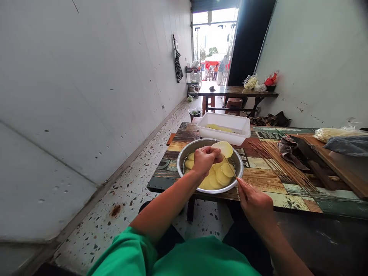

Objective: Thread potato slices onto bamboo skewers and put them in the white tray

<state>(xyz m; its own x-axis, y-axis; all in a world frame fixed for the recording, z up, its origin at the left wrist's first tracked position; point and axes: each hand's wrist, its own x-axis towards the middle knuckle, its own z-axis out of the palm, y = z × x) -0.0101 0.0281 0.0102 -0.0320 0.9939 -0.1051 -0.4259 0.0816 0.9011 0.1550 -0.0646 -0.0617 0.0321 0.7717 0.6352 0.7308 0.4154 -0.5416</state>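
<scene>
Above a round metal bowl (181,168), my left hand (206,158) pinches a thin, pale yellow potato slice (225,148). My right hand (254,201) is closed on a thin wooden skewer (230,167) at the bowl's right rim. The skewer slants up and left toward the slice; my left fingers hide where its tip meets it. Several more round potato slices (217,180) lie in water in the bowl. Behind the bowl stands a white plastic tub (224,134) with some yellow slices on its bottom.
Loose skewers (284,168) spread across the patterned table (258,174) to my right. Beyond them lie a crumpled cloth (290,151), a dark cleaver-like blade (314,165) and a wooden board (342,165) bearing bagged food. A second table (230,91) stands farther back near the doorway.
</scene>
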